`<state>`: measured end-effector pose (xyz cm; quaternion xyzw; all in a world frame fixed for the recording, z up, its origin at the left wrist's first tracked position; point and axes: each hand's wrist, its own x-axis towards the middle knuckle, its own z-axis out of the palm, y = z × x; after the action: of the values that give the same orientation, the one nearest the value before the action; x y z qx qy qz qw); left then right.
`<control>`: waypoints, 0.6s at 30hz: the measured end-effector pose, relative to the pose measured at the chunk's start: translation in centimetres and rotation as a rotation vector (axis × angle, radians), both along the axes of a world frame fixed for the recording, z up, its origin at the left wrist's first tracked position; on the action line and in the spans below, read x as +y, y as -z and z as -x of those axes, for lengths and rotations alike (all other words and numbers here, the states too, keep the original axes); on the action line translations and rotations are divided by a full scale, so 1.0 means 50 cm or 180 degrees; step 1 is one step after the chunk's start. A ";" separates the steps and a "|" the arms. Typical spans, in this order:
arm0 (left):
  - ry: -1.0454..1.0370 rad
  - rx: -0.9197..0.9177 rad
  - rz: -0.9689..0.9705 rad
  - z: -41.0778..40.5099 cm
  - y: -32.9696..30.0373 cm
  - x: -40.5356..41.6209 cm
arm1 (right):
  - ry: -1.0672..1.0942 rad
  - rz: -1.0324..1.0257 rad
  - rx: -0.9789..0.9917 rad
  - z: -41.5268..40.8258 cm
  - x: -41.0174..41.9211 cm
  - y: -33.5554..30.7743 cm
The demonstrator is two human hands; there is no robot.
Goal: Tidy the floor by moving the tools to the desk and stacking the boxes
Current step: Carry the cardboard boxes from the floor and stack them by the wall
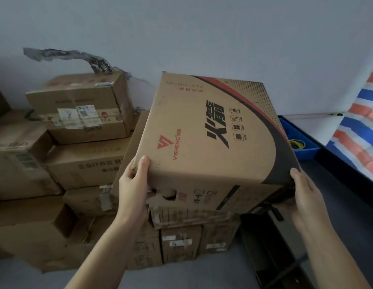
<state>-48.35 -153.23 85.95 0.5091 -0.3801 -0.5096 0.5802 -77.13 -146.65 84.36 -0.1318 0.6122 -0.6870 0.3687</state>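
A large brown cardboard box point(210, 134) with red and black print fills the middle of the view, tilted, above a stack of smaller boxes point(181, 245). My left hand point(133, 182) grips its near left corner, thumb on the top face and fingers at a handle cutout. At the near right corner my right hand point(306, 197) holds the box, thumb on the edge, fingers underneath and hidden. No tools can be made out.
Cardboard boxes point(81, 109) are piled against the grey wall on the left. A blue tray point(300, 140) with coloured bands sits on a dark desk point(337, 184) at right. A striped tarp point(360, 130) hangs at far right. A dark frame point(271, 257) stands below.
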 end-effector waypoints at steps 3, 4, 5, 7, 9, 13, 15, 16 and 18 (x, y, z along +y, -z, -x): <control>-0.0084 0.0079 -0.0133 0.042 0.016 -0.112 | -0.0088 0.0023 0.0079 0.042 -0.118 -0.004; -0.0094 0.0090 -0.0174 0.056 0.023 -0.146 | -0.0094 0.0027 0.0092 0.060 -0.157 -0.001; -0.0111 0.0101 -0.0216 0.072 0.032 -0.181 | -0.0111 0.0012 0.0101 0.076 -0.195 0.002; -0.0163 0.0115 -0.0294 0.105 0.049 -0.247 | -0.0171 -0.0040 0.0135 0.110 -0.270 0.016; -0.0255 0.0103 -0.0375 0.137 0.065 -0.308 | -0.0259 -0.0110 0.0171 0.146 -0.343 0.037; -0.0467 0.0078 -0.0565 0.188 0.099 -0.419 | -0.0571 -0.0280 0.0161 0.208 -0.483 0.089; -0.0610 0.0088 -0.0677 0.203 0.113 -0.470 | -0.0738 -0.0339 0.0120 0.225 -0.549 0.110; -0.0678 0.0107 -0.0733 0.209 0.119 -0.493 | -0.0814 -0.0368 0.0100 0.231 -0.580 0.118; -0.0818 0.0142 -0.0855 0.213 0.135 -0.535 | -0.0951 -0.0421 0.0103 0.236 -0.635 0.132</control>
<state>-59.02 -180.00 79.20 0.6149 -0.2276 -0.4886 0.5756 -88.95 -178.39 77.74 -0.2078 0.6355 -0.5806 0.4647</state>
